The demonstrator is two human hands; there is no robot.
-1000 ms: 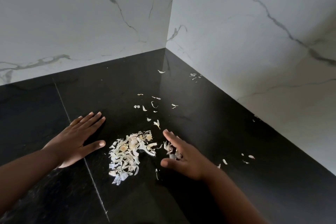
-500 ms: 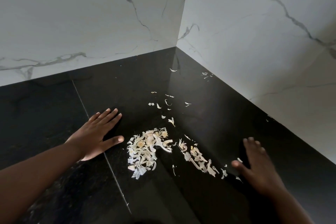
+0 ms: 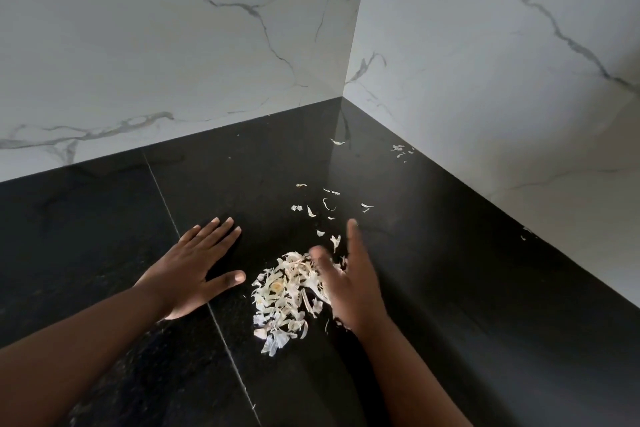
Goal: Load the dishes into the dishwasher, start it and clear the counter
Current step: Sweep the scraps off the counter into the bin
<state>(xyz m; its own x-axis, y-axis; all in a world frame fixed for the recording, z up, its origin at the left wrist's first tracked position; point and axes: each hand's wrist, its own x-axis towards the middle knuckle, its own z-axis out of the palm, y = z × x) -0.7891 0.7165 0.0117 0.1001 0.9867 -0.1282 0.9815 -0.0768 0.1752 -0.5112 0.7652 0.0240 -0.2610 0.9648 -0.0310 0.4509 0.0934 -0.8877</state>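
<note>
A pile of pale peel scraps (image 3: 284, 298) lies on the black counter (image 3: 433, 288) in the corner. My left hand (image 3: 194, 270) lies flat on the counter just left of the pile, fingers straight and thumb spread toward it. My right hand (image 3: 349, 281) stands on its edge against the pile's right side, fingers straight and blurred by motion, holding nothing. Loose scraps (image 3: 325, 206) are scattered behind the pile toward the corner.
White marble walls (image 3: 207, 45) close the counter at the back and on the right. A few more scraps (image 3: 400, 151) lie near the right wall. A seam (image 3: 194, 253) runs across the counter under my left hand.
My right hand swept back from the right, pushing the trail of scraps into the main pile. My left hand has stayed flat beside the pile.
</note>
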